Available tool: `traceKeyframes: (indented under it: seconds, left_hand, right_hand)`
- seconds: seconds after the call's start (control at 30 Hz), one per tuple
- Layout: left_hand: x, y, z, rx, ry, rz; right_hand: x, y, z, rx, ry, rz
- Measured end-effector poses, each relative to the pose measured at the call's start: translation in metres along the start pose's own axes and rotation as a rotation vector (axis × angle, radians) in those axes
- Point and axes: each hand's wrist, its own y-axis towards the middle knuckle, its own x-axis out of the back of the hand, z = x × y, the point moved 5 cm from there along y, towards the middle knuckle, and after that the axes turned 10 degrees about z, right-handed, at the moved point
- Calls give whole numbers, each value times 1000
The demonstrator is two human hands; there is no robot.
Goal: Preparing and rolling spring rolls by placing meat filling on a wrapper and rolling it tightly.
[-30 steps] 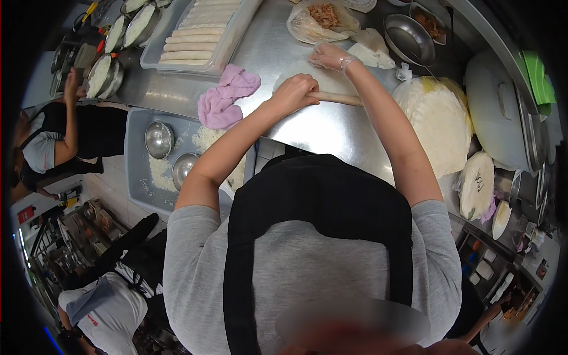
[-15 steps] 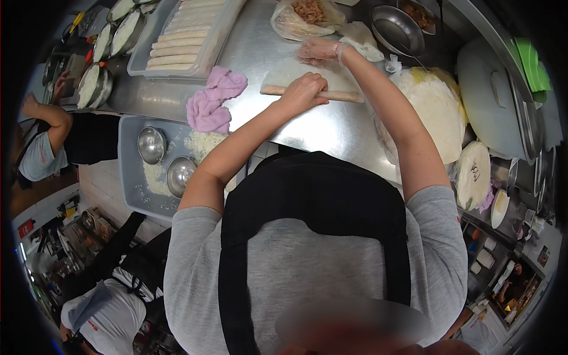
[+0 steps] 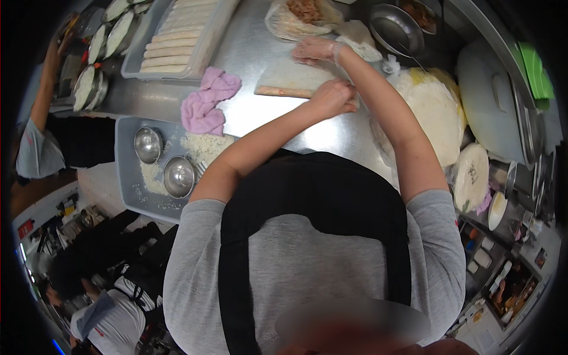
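A thin pale wrapper (image 3: 293, 76) lies on the steel counter (image 3: 260, 118), its near edge rolled into a long tan roll (image 3: 281, 92). My left hand (image 3: 334, 97) is curled over the right end of that roll and presses on it. My right hand (image 3: 316, 50), in a clear glove, holds the wrapper's far edge. A plastic bag of brownish filling (image 3: 302, 15) sits just beyond my right hand.
A stack of round wrappers (image 3: 435, 109) lies right of my arms, with a metal bowl (image 3: 396, 26) behind it. A pink cloth (image 3: 207, 100), a tray of finished rolls (image 3: 177, 35) and a grey crumb tub (image 3: 127, 177) with two bowls are left. A co-worker (image 3: 41, 148) stands far left.
My left hand has slid to the right along the roll, so more of the roll now shows to its left. My right hand stays at the wrapper's far edge.
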Motion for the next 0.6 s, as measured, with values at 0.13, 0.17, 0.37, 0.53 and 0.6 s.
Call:
traceKeyframes:
  seconds: [0.13, 0.17, 0.37, 0.53, 0.6]
  left_hand:
    - [0, -6, -11, -96, 144, -91]
    - [4, -9, -12, -133, 93, -108]
    - [70, -81, 48, 237, 25, 25]
    - [97, -124, 69, 290, -55, -9]
    - [93, -127, 70, 264, -47, -37]
  right_hand:
    - [-2, -4, -5, 55, 99, 77]
    - [1, -3, -8, 57, 87, 80]
    - [-3, 2, -8, 25, 104, -78]
    - [5, 11, -23, 18, 21, -25]
    - [7, 11, -21, 22, -11, -32]
